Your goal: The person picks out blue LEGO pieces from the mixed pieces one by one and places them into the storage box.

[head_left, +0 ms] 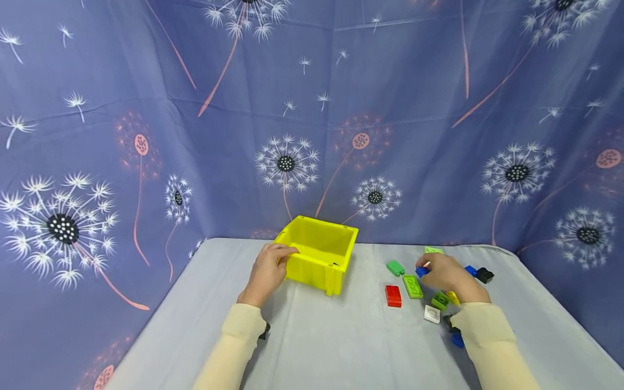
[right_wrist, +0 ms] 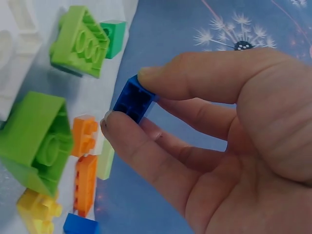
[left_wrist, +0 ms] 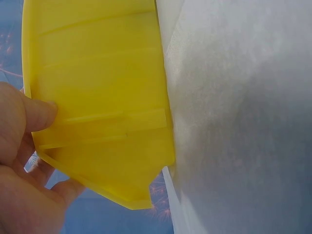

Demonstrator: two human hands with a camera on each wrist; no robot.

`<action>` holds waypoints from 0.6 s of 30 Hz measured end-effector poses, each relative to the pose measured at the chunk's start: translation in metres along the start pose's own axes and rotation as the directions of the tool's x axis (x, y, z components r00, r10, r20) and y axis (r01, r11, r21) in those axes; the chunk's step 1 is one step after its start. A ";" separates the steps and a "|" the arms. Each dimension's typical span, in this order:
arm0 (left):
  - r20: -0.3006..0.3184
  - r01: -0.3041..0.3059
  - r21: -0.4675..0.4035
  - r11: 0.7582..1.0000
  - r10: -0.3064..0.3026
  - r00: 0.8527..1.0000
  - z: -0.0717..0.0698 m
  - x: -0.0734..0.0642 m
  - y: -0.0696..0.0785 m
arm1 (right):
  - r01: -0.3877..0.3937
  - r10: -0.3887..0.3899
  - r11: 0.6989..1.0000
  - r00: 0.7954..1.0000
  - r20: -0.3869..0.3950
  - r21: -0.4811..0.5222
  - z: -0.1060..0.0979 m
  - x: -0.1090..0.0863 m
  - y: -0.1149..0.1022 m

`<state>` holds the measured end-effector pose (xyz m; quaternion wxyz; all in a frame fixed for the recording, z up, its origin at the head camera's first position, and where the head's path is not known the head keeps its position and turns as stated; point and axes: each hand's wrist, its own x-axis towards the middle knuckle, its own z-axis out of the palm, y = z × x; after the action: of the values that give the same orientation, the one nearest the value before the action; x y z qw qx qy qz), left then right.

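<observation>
A yellow plastic bin (head_left: 308, 271) stands on the cloth-covered table, left of the scattered bricks. My left hand (head_left: 265, 273) grips its left rim, and in the left wrist view the thumb lies against the yellow wall. Over the bricks on the right, my right hand (head_left: 450, 275) pinches a small blue toy brick (right_wrist: 132, 101) between thumb and fingers. The brick's hollow underside faces the right wrist camera. Near that hand lie a lime green brick (head_left: 413, 286), a green brick (head_left: 395, 267) and a red brick (head_left: 393, 296).
Closer to the right sleeve are a white brick (head_left: 431, 314) and a darker green brick (head_left: 440, 300). A black brick (head_left: 485, 275) lies farther right. Orange bricks (right_wrist: 85, 185) show in the right wrist view. A patterned blue curtain (head_left: 312, 108) hangs behind the table.
</observation>
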<state>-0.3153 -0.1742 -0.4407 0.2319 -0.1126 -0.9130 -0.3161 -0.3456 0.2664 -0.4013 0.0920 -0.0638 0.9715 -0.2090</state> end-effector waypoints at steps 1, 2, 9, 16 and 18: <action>0.001 0.002 -0.001 1.000 -0.002 1.000 -0.001 0.001 0.000 | 0.005 -0.005 1.000 1.000 -0.002 0.004 -0.001 0.000 -0.001; 0.004 0.004 0.000 1.000 -0.004 1.000 -0.002 0.001 0.000 | 0.010 -0.010 1.000 1.000 -0.004 0.008 -0.002 -0.001 -0.003; 0.015 -0.003 -0.012 1.000 0.003 1.000 -0.004 0.004 -0.003 | 0.061 -0.061 0.998 0.997 -0.037 0.018 -0.011 -0.005 -0.010; 0.003 -0.013 -0.025 1.000 0.013 1.000 -0.002 0.004 -0.004 | 0.063 -0.055 0.994 0.995 -0.087 0.092 -0.014 -0.011 -0.019; 0.002 -0.015 -0.027 1.000 0.015 1.000 -0.003 0.004 -0.004 | 0.077 -0.066 0.992 0.992 -0.106 0.103 -0.014 -0.012 -0.024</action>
<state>-0.3190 -0.1786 -0.4391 0.2317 -0.1229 -0.9080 -0.3267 -0.3344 0.2525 -0.3771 0.0380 -0.0826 0.9594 -0.2669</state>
